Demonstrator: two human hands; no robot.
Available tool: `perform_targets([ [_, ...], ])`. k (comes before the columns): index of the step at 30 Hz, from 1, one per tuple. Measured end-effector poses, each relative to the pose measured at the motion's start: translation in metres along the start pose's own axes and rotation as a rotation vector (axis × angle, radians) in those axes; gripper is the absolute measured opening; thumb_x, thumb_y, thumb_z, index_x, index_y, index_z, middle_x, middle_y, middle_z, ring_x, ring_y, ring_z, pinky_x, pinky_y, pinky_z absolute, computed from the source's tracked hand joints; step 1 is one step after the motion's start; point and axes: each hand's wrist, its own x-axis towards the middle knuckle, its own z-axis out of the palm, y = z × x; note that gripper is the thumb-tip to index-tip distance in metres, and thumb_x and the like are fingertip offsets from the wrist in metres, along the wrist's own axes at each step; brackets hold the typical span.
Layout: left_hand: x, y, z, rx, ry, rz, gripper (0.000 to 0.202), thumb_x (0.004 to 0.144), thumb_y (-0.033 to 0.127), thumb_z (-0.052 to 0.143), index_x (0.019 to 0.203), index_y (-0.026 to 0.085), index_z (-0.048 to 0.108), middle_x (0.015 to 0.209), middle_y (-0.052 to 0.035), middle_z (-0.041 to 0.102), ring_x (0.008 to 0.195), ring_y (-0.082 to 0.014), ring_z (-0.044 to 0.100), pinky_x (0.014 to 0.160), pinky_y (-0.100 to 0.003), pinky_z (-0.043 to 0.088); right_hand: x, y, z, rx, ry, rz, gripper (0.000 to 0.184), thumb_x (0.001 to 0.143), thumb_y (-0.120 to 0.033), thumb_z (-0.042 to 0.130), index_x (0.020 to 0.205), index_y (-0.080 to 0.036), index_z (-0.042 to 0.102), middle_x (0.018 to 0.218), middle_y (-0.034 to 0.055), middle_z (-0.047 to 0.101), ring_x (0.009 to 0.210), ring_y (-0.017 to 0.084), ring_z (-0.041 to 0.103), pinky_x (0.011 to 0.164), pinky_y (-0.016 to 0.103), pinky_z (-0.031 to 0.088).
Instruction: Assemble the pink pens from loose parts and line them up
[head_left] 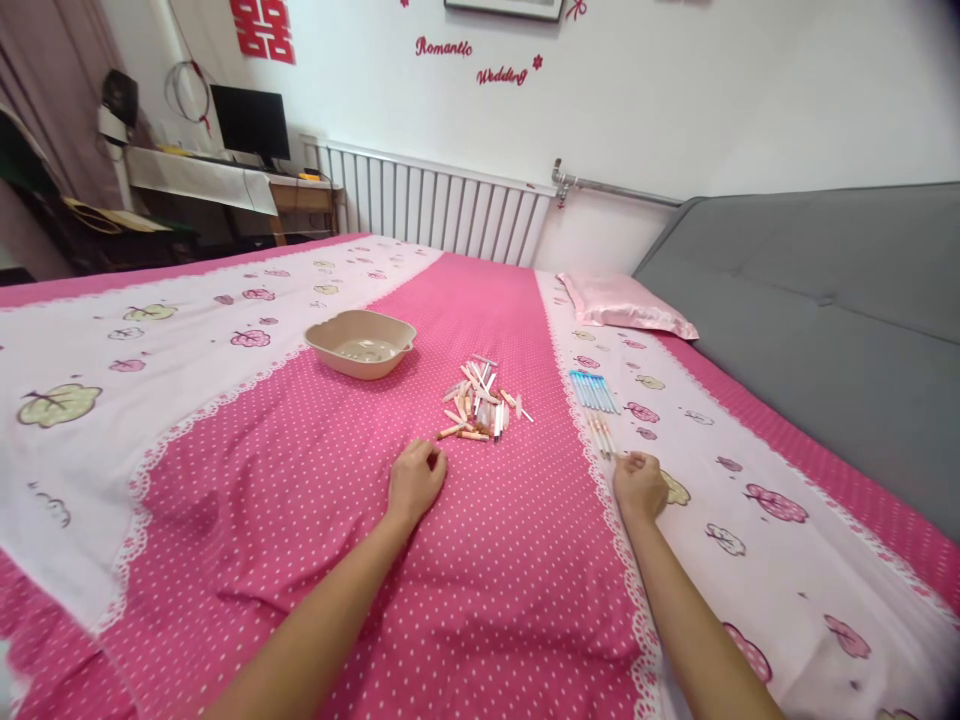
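My left hand rests on the pink dotted bedspread with its fingers curled in, and nothing shows in it. Just beyond it lies a loose heap of pens, brownish, pale pink, white and dark ones mixed together. On the white strip at the right, my right hand is closed in a pinch at the near end of a short row of pale pens; its fingertips seem to grip the rightmost one, though the fingers partly hide it. Above that row, several blue pens lie side by side.
A beige plastic basin stands on the bed, left of the heap. A pink pillow lies by the grey headboard. Behind the bed are a white radiator and a desk with a monitor.
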Motion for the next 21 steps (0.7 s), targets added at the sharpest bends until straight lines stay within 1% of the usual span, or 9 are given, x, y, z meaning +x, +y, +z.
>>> perform_targets([
  [8,0.0,-0.0001,0.0005,0.001,-0.004,-0.002,0.019,0.082,0.026,0.046,0.066,0.018,0.054,0.069,-0.0022,0.056,0.064,-0.0146,0.051,0.064,-0.027,0.04,0.0007,0.0011,0.0008,-0.007,0.005,0.008,0.028,0.074,-0.028,0.049,0.096,-0.014,0.06,0.087,0.0125,0.07,0.081,0.025,0.063,0.073,0.033,0.041],
  [14,0.0001,0.0001,-0.0005,0.0,0.001,0.004,0.018,0.081,0.025,0.046,0.067,0.018,0.054,0.07,-0.0021,0.056,0.064,-0.0146,0.051,0.064,-0.027,0.04,0.0008,0.0005,0.0004,-0.006,-0.002,0.01,0.028,0.074,-0.029,0.049,0.096,-0.015,0.06,0.084,0.011,0.069,0.08,0.024,0.062,0.072,0.032,0.042],
  [21,-0.0002,-0.0007,0.0006,-0.004,0.003,0.003,0.019,0.081,0.026,0.045,0.066,0.018,0.055,0.069,-0.0023,0.056,0.064,-0.0148,0.051,0.063,-0.027,0.04,0.0002,-0.0002,0.0003,-0.01,0.007,0.014,0.028,0.074,-0.028,0.049,0.096,-0.014,0.06,0.085,0.0114,0.069,0.08,0.024,0.062,0.073,0.032,0.041],
])
